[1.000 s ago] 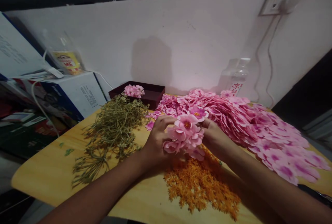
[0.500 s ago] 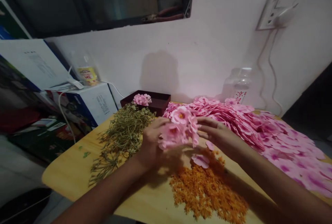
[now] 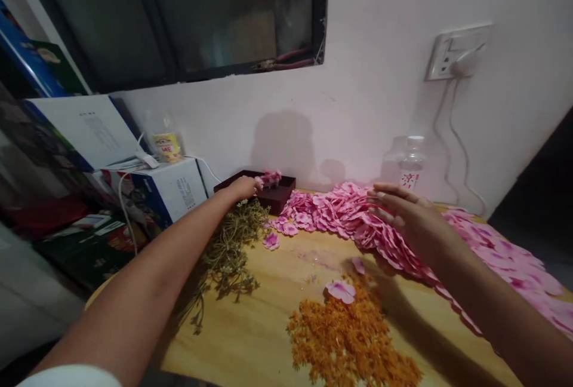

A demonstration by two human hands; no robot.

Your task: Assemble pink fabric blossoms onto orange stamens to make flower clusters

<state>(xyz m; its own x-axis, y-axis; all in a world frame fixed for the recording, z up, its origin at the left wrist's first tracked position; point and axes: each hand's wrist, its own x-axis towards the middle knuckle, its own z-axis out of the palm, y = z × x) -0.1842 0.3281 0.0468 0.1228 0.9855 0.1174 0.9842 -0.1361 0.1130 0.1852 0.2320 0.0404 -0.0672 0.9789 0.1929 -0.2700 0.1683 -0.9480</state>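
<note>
On the yellow wooden surface (image 3: 277,339), the left hand (image 3: 244,186) holds pink fabric flowers (image 3: 270,178) over a dark red box (image 3: 268,193); the right hand (image 3: 405,220) hovers, fingers (image 3: 385,199) released, above pink petals (image 3: 358,220).

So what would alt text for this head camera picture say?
A person's left hand reaches to a dark red box holding pink flowers, while the right hand hovers open over a pile of pink fabric petals on a wooden table.

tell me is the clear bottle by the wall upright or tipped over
Upright: the clear bottle stands on the table against the wall, white cap on top, behind the pink petals.
</note>
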